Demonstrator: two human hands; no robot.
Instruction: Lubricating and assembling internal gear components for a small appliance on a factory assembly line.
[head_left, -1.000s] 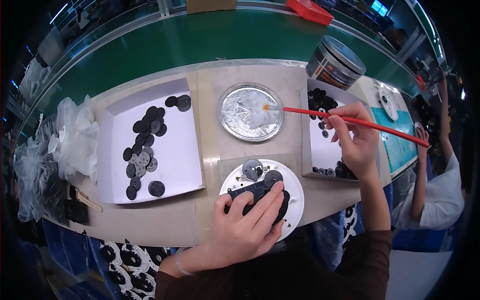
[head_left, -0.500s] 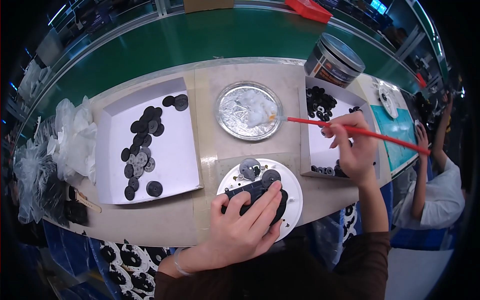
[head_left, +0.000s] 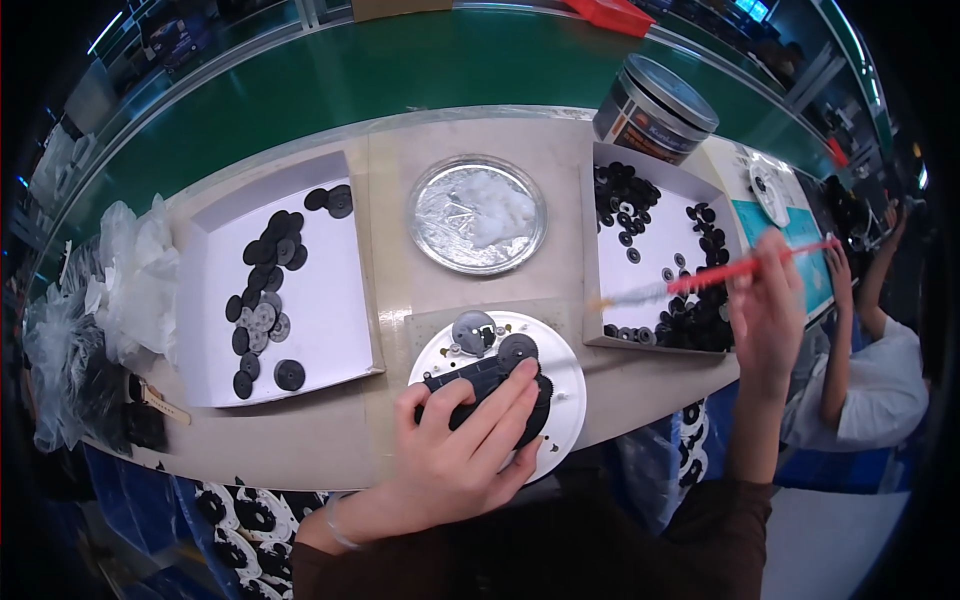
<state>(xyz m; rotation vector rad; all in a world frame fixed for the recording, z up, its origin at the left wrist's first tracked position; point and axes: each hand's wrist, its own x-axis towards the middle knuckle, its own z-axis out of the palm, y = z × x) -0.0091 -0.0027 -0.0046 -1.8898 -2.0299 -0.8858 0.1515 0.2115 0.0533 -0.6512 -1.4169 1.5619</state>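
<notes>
Red brush (head_left: 745, 268), gripped in right fingers (head_left: 765, 290), has seemingly left the foil dish (head_left: 477, 213).

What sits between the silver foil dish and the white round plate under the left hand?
In the head view, only bare beige table separates the foil dish from the white plate. The brush tip hovers off to the right.
</notes>
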